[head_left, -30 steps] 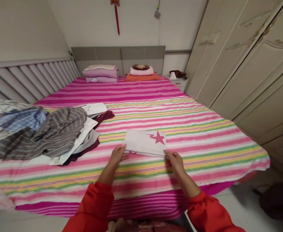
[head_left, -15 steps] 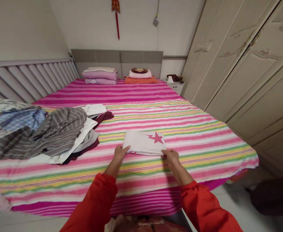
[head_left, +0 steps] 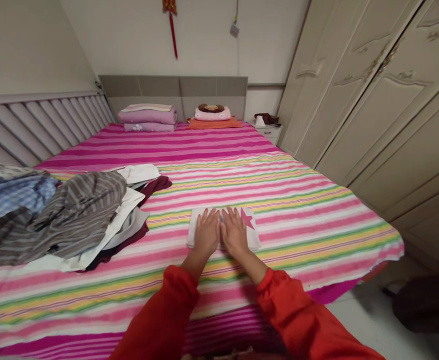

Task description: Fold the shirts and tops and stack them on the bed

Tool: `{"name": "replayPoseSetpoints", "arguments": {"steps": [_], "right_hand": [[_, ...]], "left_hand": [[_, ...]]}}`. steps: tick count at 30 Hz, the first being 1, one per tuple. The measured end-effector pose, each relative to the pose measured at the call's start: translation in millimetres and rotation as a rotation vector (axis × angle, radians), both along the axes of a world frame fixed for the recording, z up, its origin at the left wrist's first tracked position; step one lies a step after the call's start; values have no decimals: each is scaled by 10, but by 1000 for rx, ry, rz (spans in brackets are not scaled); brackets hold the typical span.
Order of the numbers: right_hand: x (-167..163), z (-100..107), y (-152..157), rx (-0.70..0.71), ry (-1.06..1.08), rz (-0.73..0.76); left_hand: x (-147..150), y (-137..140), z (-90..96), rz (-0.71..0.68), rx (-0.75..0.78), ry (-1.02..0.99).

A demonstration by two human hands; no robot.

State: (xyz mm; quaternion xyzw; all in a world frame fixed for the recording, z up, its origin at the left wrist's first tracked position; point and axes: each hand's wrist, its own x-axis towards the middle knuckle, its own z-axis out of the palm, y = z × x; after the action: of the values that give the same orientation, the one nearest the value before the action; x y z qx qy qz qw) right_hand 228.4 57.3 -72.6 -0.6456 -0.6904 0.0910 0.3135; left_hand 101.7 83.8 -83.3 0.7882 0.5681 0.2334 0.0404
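A folded white piece of clothing (head_left: pixel 254 239) with a pink star lies flat on the striped bedspread (head_left: pixel 302 230), near the front of the bed. On its left half rests my left hand (head_left: pixel 207 232), fingers stretched out and palm down. Right beside it, my right hand (head_left: pixel 234 232) also lies flat on the cloth, its fingers spread and reaching towards the star. Both hands cover much of the middle of the cloth, and neither grips it.
A loose heap of clothes, with a grey striped shirt (head_left: pixel 88 205) on top, spreads over the bed's left side. Folded purple bedding (head_left: pixel 148 117) and an orange pillow (head_left: pixel 214 123) sit by the headboard (head_left: pixel 140 87). A wardrobe (head_left: pixel 373 100) stands on the right.
My hands have let go of the cloth's near corners and moved inward onto its top, side by side and flat. The view has shifted slightly.
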Motion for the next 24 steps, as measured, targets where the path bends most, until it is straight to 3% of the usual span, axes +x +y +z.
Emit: {"name": "replayPoseSetpoints", "arguments": {"steps": [3, 7, 10, 13, 16, 20, 22, 24], "right_hand": [[-93, -221, 36, -156, -216, -1], [28, -430, -34, -189, -290, -14], [217, -449, -83, -225, -309, -55], [393, -418, -126, -272, -290, -140], [404, -321, -101, -217, -250, -205], [143, -118, 147, -21, -194, -47], [22, -74, 324, -72, -178, 41], [-22, -100, 482, -183, -194, 67]], "left_hand": [[48, -24, -218, 61, -50, 75], [-64, -76, -422, 92, -3, 81], [-205, -56, -417, 140, -18, 65], [-362, 8, -336, 273, -87, 42], [-379, 111, -223, 370, -109, 20], [-46, 293, -122, 157, -60, 19], [148, 384, -134, 75, -101, 22], [264, 458, -182, 79, -154, 25]]}}
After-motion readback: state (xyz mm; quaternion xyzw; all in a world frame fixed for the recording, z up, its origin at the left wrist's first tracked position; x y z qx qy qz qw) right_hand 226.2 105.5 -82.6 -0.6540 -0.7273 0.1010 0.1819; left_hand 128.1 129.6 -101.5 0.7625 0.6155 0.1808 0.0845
